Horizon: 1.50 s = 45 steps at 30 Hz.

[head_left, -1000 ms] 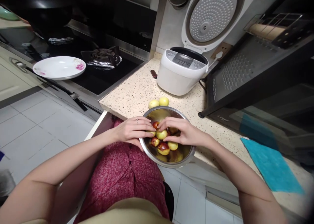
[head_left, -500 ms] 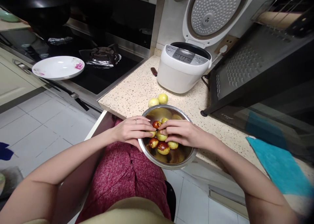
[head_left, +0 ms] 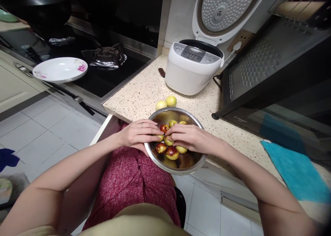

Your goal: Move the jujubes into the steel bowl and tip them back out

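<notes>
As both forearms reach in from either side, elbows spread wide, the left hand (head_left: 138, 135) and right hand (head_left: 190, 137) meet over a steel bowl (head_left: 178, 169) of small red and green fruit. Each hand is half curled, palm down, and their fingertips (head_left: 172, 136) close together on one green fruit (head_left: 168, 140) near the middle of the bowl. The left thumb tucks under the bowl's near-left rim, and a ring shows on that hand. Whether either hand alone carries the fruit's weight cannot be told.

The bowl sits at the front edge of the speckled worktop (head_left: 139, 94), its near side jutting past that edge above the person's lap. Two pale fruits (head_left: 166, 102) lie on the worktop touching the bowl's far rim. Behind them stands a white rice cooker (head_left: 190, 70) with its lid up, and bare worktop lies between. A black oven (head_left: 271, 67) crowds the right side, with a blue cloth (head_left: 292, 170) lying near it. To the left, past the worktop's edge, a white plate (head_left: 59, 68) rests on the stove (head_left: 108, 56), well apart from the hands.
</notes>
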Each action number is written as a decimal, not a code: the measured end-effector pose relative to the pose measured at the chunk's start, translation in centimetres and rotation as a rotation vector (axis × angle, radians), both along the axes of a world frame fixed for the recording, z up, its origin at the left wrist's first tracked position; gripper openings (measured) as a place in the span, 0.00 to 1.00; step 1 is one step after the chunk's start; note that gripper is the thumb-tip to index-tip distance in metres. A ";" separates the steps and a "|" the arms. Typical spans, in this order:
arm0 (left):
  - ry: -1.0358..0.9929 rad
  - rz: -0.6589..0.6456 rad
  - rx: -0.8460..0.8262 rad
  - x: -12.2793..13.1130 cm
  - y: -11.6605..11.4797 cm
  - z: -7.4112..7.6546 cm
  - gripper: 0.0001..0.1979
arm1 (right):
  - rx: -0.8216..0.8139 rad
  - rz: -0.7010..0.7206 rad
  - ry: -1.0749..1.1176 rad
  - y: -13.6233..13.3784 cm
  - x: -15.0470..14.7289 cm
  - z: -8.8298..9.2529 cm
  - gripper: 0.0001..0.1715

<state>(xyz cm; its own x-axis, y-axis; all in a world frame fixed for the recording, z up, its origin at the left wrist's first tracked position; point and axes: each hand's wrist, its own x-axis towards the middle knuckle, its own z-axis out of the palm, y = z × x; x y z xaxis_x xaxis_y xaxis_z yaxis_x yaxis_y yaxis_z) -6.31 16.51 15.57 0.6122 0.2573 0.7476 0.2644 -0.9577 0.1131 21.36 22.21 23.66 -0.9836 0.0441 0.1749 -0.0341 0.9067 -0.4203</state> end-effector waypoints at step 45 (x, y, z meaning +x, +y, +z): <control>-0.121 0.505 -0.375 -0.2 4.3 0.3 0.18 | 0.202 -0.196 0.236 1.7 -0.5 -0.6 0.14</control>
<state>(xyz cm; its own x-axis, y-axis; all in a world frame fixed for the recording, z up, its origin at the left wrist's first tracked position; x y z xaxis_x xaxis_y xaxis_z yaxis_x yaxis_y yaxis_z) -6.49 20.80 15.87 0.2635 0.7497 0.6071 0.6373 -0.6077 0.4738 20.82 23.91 23.07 -0.8915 0.1694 0.4202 0.0741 0.9695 -0.2336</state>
